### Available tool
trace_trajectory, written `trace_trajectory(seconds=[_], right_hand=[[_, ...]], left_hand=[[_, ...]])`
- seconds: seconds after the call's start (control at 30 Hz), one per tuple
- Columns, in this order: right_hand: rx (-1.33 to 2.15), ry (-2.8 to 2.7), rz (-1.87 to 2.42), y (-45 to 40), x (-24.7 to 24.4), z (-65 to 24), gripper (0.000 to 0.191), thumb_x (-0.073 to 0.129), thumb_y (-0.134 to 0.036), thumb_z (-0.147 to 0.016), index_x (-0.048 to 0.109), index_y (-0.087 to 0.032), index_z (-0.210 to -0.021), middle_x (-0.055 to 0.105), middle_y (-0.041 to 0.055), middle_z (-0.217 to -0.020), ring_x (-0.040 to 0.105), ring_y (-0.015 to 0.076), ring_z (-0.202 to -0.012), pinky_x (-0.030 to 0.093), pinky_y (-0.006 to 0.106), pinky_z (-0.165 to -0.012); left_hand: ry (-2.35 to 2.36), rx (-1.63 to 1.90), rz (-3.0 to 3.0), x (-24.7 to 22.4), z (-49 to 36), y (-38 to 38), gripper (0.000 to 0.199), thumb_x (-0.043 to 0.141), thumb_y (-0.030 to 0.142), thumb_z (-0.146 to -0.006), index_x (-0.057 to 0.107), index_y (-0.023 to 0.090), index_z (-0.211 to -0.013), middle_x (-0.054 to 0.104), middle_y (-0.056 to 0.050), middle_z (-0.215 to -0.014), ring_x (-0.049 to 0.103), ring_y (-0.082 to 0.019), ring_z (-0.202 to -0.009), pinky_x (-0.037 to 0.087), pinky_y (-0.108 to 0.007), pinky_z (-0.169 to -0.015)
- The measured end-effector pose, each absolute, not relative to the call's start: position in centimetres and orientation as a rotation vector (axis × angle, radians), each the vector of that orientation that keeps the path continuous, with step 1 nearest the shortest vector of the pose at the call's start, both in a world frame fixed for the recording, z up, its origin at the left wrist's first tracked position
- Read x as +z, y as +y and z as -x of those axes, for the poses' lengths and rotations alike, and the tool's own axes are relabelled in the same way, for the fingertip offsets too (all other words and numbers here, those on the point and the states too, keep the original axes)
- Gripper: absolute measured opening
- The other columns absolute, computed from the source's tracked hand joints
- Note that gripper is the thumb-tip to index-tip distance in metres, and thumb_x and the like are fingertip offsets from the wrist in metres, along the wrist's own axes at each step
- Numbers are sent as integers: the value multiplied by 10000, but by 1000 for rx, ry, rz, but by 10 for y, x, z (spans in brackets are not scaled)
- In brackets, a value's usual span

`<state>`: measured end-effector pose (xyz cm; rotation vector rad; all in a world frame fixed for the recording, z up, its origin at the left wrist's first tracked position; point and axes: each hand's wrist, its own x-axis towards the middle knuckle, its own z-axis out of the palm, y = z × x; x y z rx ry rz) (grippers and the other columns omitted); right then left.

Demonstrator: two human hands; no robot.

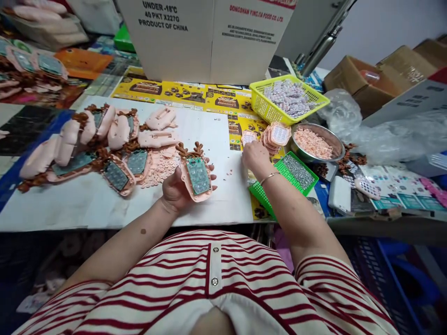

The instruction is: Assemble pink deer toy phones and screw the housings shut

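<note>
A person [139, 298] wears a short-sleeved cream shirt [181, 272] crossed by dark red stripes, with two round, metallic buttons [214, 281] set on a pale placket [215, 265]. A white collar [247, 304] trimmed in dark red opens at the near side; a thin, shiny bracelet [270, 177] circles the right wrist [265, 168].
</note>
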<state>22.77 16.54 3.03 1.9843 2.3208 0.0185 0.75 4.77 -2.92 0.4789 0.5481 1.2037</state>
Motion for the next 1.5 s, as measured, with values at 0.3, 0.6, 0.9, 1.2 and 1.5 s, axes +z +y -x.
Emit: trace_trajectory(seconds=[0.3,0.6,0.9,1.2,1.5], right_hand=[[243,2347,-1830,149,28,-207,414,361,-10,-899,700,2,-1136,710,304,-1130,615,352,-1082,482,456,-849],[409,2853,-1264,36,23,-169,466,233,-114,-1022,683,-89,-1140,741,202,-1027,627,295,-983,496,485,-889],[-107,3219,-1388,7,38,-196,389,433,-242,-1025,574,-252,-1387,609,146,-1485,539,324,-1380,405,589,-1176],[-3040,1899,-1561,30,4,-204,622,258,-638,-1012,494,-251,-1439,729,126,-1236,728,230,-1045,631,423,-852],[-3427,1469,-1014,25,-15,-200,675,711,-629,-819,545,-315,-1394,712,70,-1296,730,178,-967,603,357,-873]], left_hand=[[586,1286,-470,-26,-2,58,786,862,609,-587,687,216,-1245,651,-163,-1422,674,-407,-1209,550,-578,-1018],[703,1223,-505,-26,4,51,687,734,708,-698,711,185,-1143,766,-145,-1173,574,-489,-1328,507,-669,-1048],[684,1222,-539,1,17,28,765,742,710,-698,659,214,-1275,722,-151,-1294,559,-519,-1330,546,-695,-967],[669,1042,-631,14,10,14,861,788,785,-511,713,199,-1137,730,-183,-1232,539,-577,-1316,538,-726,-945],[757,932,-589,4,15,11,685,770,706,-601,737,195,-1056,784,-174,-1086,555,-561,-1309,493,-768,-976]])
